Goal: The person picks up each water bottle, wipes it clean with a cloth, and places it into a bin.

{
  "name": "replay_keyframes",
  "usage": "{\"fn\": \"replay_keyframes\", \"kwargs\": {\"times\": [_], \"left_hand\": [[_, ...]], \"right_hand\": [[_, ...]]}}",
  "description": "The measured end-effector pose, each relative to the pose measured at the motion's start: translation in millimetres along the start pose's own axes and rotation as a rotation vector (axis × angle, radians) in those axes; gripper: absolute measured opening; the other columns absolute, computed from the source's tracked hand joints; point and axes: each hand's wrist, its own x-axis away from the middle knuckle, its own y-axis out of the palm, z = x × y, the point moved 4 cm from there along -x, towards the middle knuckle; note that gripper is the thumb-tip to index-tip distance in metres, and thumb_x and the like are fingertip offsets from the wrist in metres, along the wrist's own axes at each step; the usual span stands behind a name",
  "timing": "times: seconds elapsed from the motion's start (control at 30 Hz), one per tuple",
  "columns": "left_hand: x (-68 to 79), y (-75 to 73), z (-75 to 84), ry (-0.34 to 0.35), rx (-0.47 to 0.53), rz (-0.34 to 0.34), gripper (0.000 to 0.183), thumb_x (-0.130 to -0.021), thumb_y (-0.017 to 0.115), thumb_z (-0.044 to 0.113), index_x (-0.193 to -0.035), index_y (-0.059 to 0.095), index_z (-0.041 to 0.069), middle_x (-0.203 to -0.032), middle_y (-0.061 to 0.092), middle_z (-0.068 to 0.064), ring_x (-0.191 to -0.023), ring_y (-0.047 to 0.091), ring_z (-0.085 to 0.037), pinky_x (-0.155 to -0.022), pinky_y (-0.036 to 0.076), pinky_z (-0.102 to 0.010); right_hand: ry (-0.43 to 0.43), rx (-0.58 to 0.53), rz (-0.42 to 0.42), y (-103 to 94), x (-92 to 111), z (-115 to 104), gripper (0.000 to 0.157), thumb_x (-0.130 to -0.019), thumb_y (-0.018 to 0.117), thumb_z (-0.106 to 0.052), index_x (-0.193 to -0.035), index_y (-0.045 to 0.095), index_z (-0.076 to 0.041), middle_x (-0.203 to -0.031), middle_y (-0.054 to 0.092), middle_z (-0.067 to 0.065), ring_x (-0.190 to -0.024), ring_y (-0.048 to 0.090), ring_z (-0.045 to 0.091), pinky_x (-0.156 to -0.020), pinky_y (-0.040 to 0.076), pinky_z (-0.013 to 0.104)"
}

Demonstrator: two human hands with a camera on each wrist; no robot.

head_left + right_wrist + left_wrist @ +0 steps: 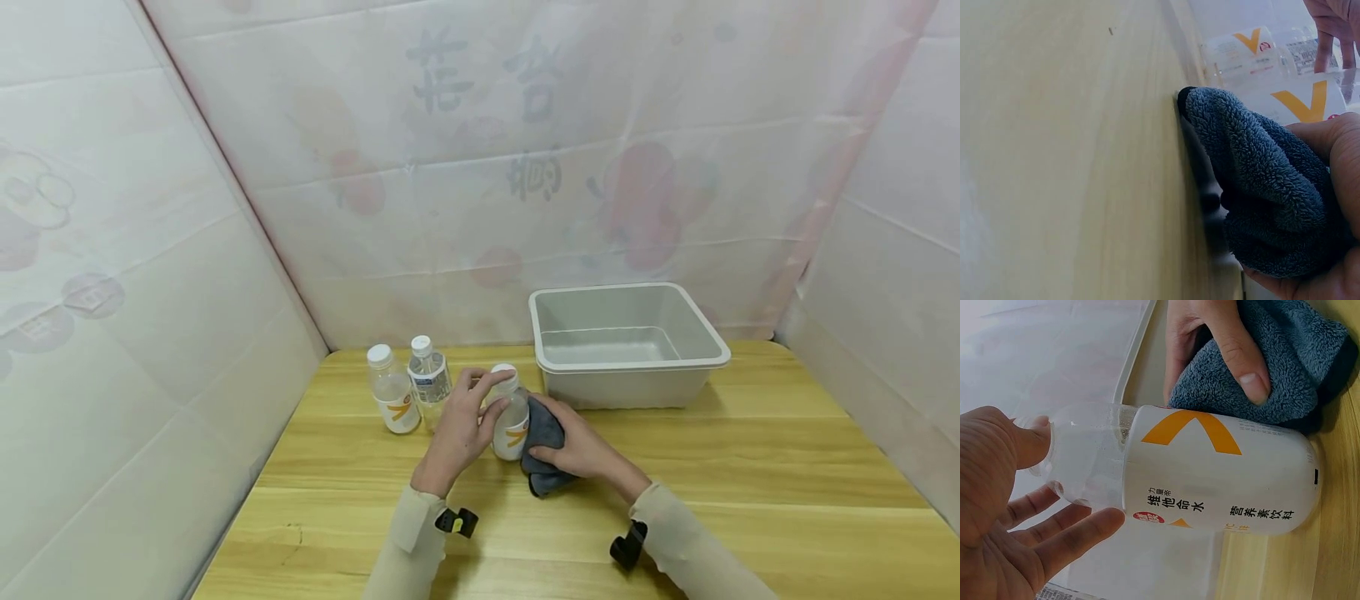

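My left hand (463,425) pinches a clear plastic bottle (510,439) near its white cap, thumb on one side of the neck and fingers on the other. The bottle stands upright on the table, with a white label bearing an orange V mark (1194,432). In my right hand (583,446) is a bunched blue-grey towel (545,435), gripped between thumb and fingers and held against the bottle's side. Its fluffy pile and dark edge show in the right wrist view, where the towel (1266,181) hides part of the label.
Left of my hands stand a similar labelled bottle (393,392) and a slimmer clear bottle (429,379), both white-capped. A grey plastic bin (622,387) sits at the back right of the wooden table (337,517). Printed white sheeting (465,208) walls in the back and sides.
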Motion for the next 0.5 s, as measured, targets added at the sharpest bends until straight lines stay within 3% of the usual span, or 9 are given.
{"fn": "replay_keyframes", "kwargs": {"times": [0.2,0.5], "left_hand": [[0.2,-0.5,0.9,-0.007,0.020,-0.007,0.037,-0.103,0.060,0.023,-0.140,0.059,0.026,-0.120,0.052,-0.012,-0.091,0.060,-0.024,-0.072,0.059,-0.025],[1.2,-0.8,3.3,-0.006,0.048,0.009,0.035,-0.104,0.058,0.023,-0.139,0.060,0.025,-0.117,0.052,-0.013,-0.097,0.062,-0.030,-0.079,0.063,-0.036]], "right_hand": [[0.000,0.036,0.005,-11.1,4.0,-3.6,0.084,-0.085,0.082,-0.022,-0.157,0.038,-0.020,-0.149,0.051,0.018,-0.131,0.055,0.039,-0.101,0.046,0.057],[-0.054,0.085,0.023,-26.9,11.1,-16.8,0.083,-0.084,0.082,-0.020,-0.156,0.040,-0.020,-0.144,0.055,0.017,-0.120,0.059,0.033,-0.091,0.049,0.049]]}}
